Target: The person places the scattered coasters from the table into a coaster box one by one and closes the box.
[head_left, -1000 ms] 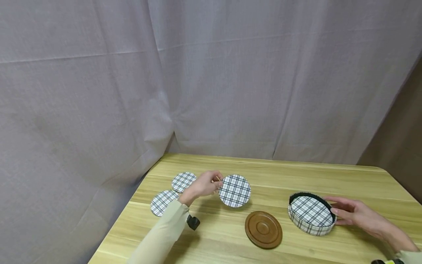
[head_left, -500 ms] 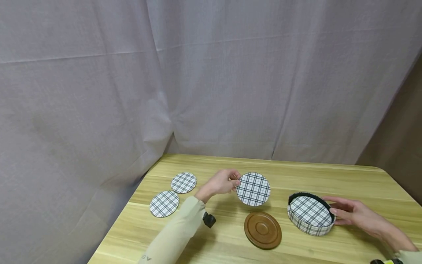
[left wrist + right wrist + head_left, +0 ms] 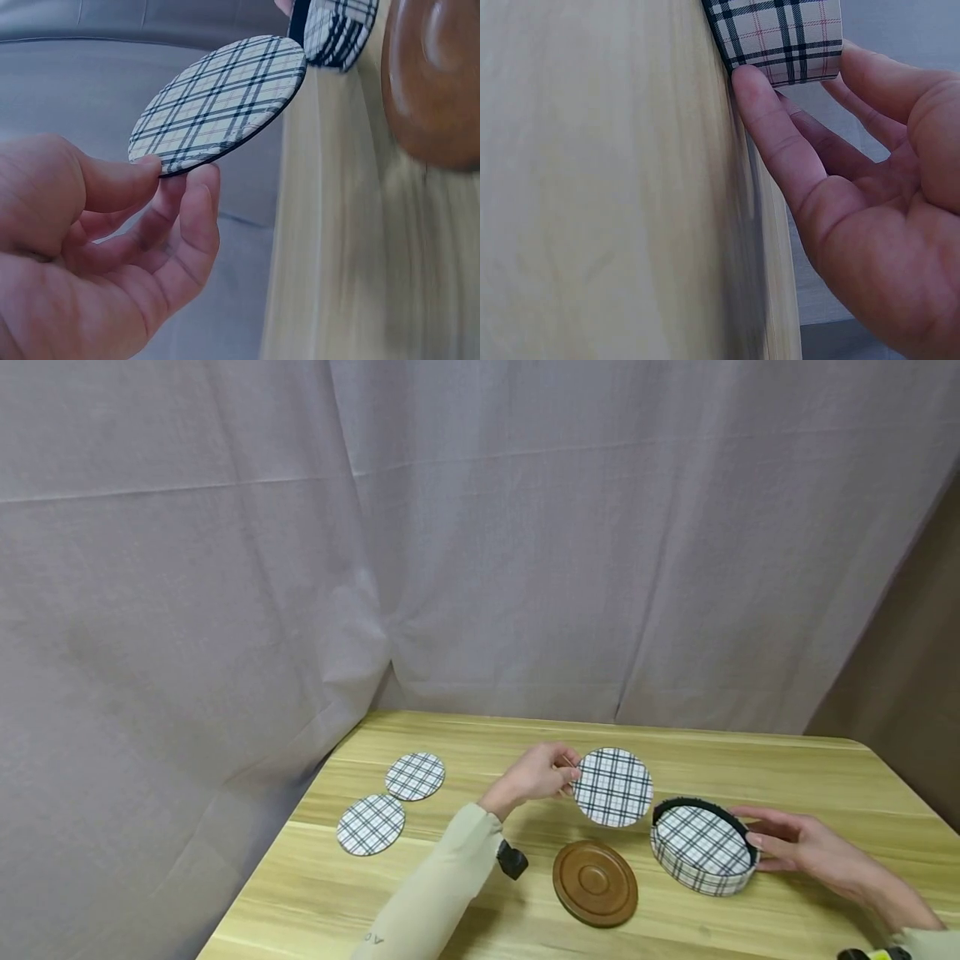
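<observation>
A round plaid coaster point(image 3: 613, 787) is pinched at its left edge between the thumb and fingers of my left hand point(image 3: 536, 774), held tilted above the table. The left wrist view shows the coaster point(image 3: 217, 105) with its dark underside edge and the thumb on top of its rim. My right hand point(image 3: 806, 847) grips the right side of a round plaid coaster holder point(image 3: 701, 881) with a black inner wall. Another plaid coaster point(image 3: 703, 837) lies inside it. In the right wrist view, fingers and thumb touch the holder's plaid side wall point(image 3: 787, 37).
Two more plaid coasters lie on the wooden table point(image 3: 465, 735) at the left, the far coaster point(image 3: 416, 776) and the near coaster point(image 3: 371, 824). A brown round wooden disc point(image 3: 595, 902) lies in front of the holder, to its left. A grey curtain point(image 3: 495, 568) hangs behind.
My left hand has carried the pinched coaster rightward, from beyond the wooden disc to close by the holder's upper left. The right hand has stayed at the holder.
</observation>
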A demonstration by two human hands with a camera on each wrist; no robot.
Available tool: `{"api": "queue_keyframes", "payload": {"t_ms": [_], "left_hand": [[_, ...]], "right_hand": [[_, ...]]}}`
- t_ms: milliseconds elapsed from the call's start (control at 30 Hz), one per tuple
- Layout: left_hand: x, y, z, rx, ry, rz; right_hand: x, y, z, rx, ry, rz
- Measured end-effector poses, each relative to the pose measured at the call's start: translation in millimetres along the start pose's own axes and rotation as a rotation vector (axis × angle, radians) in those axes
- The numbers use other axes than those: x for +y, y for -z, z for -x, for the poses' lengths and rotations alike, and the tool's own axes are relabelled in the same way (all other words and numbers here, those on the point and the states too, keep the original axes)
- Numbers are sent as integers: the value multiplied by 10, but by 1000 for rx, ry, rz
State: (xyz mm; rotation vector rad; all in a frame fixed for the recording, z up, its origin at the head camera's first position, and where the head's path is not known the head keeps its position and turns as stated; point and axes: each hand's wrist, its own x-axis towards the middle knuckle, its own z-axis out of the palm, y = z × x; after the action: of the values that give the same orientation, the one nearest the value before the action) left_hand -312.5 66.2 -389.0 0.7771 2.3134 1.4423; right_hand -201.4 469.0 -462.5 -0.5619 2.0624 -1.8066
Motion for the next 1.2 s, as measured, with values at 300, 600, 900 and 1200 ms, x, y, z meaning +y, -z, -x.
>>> {"api": "queue_keyframes", "payload": {"t_ms": [300, 600, 900, 1200], "left_hand": [[76, -345, -136, 39, 3, 84], [121, -635, -245, 64, 38, 181], [169, -910, -308, 90, 81, 198], [158, -1082, -327, 102, 110, 244]], "right_hand": [[31, -8, -1, 5, 9, 13], [34, -4, 12, 13, 1, 23], [23, 6, 47, 20, -24, 13], [-2, 15, 25, 32, -32, 37]]}}
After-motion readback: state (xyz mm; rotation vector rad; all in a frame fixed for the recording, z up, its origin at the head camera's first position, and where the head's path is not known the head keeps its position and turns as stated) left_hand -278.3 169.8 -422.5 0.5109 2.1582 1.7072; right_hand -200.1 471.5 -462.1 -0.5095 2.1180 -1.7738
